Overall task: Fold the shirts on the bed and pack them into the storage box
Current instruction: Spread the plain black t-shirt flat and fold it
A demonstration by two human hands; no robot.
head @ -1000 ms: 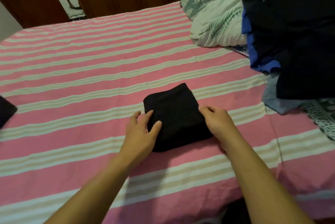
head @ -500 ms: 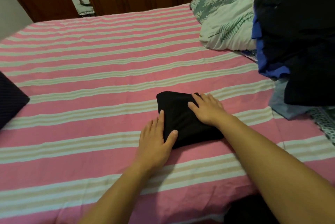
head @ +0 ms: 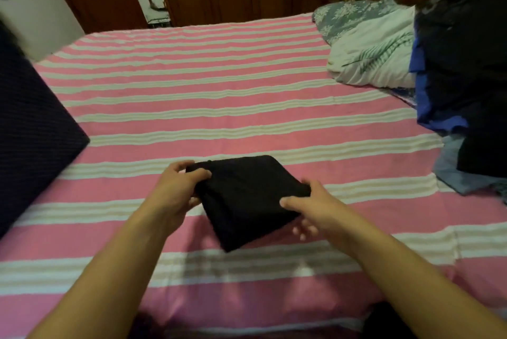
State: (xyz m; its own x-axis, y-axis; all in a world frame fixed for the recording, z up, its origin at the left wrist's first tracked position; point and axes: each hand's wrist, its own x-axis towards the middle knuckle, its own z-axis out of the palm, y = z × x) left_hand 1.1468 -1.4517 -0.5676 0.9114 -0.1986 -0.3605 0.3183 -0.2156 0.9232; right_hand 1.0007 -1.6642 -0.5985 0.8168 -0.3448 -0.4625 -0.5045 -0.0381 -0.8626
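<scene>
Head view: you are now lifting the folded black fabric shirt [head: 248,198] off the pink-and-white striped bedsheet [head: 219,108], where half a second ago both palms were pressing it flat. Your left hand [head: 175,190] is gripping its far-left corner, thumb on top and fingers curled beneath; your right hand [head: 310,208] is pinching its right edge, thumb over and fingers under. The bundle is tilting, its near corner hanging just above the sheet and casting a shadow, so the folding is looking finished and the carrying is starting. The dark purple woven fabric storage box [head: 35,130] is now showing more of itself at your left, well apart from the shirt, with open striped sheet lying between them. On your right the heap of dark and blue unfolded clothes [head: 466,69] and the white leaf-print pillow [head: 375,58] are crowding the bed edge, so you are likely to be swinging left
</scene>
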